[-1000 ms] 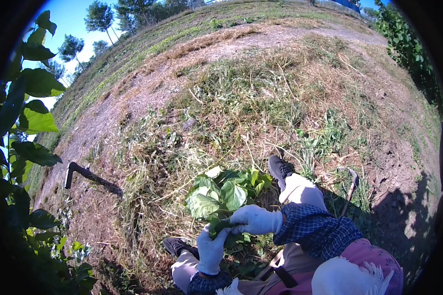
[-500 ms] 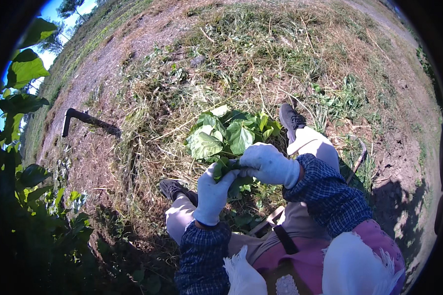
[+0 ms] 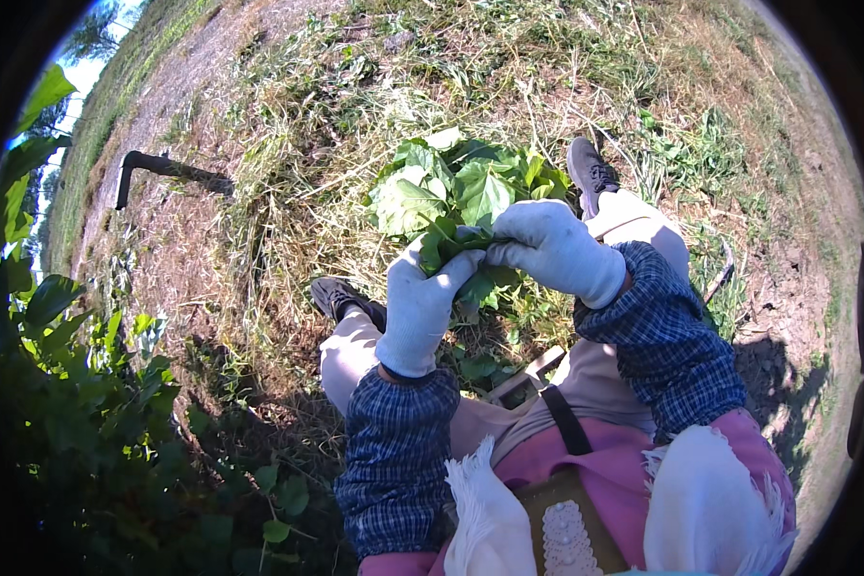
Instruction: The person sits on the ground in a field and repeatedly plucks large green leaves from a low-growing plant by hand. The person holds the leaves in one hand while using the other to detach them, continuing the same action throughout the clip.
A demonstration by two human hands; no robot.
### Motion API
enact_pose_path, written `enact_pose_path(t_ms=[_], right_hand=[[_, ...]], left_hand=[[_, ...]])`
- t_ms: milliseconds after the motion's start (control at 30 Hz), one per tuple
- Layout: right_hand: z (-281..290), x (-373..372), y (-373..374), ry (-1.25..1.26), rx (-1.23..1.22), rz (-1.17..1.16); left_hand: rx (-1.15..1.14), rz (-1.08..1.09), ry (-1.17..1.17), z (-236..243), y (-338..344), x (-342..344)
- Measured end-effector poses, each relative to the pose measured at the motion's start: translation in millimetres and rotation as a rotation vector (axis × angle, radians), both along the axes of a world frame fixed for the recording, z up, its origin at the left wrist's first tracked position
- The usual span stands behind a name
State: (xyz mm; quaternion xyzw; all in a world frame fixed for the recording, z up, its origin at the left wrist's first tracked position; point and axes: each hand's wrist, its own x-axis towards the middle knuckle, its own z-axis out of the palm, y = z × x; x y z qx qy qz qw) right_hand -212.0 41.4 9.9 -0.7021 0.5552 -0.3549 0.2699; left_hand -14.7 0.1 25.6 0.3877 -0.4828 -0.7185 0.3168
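Observation:
A small bunch of green leaves (image 3: 437,245) is between my two white-gloved hands. My left hand (image 3: 419,305) is closed round the leaves, its thumb along their near side. My right hand (image 3: 554,248) is pinched at the right end of the same bunch, its fingertips almost meeting the left thumb. What exactly the right fingers grip is partly hidden by the glove. Just beyond my hands, a pile of broad green leaves (image 3: 483,192) lies on the ground between my feet, some with pale undersides turned up.
Dry grass and straw (image 3: 288,192) cover the ground around the pile. A dark bent pipe (image 3: 168,168) sticks up at the left. Leafy plants (image 3: 86,384) crowd the left edge. My dark shoes (image 3: 593,173) flank the pile, and a wooden piece (image 3: 528,374) shows between my legs.
Both hands, still on the leaf bunch, sit higher in the view, as do the pile and the pipe. My right hand has shifted slightly rightward from the left.

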Motion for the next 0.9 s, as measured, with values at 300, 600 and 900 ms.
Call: enact_pose_path(t_ms=[300,600,900], right_hand=[[-0.3,-46.3,-8.4,-0.229,0.016,-0.426],[-8.0,-3.7,-3.6,-0.527,0.336,-0.099],[-8.9,13.1,-1.7,-0.632,0.427,0.051]], left_hand=[[0.046,0.162,0.037,-7.8,1.0,22.2],[0.053,0.099,0.006,-9.1,1.4,19.4],[-0.007,0.023,-0.018,-7.0,8.7,11.3]])
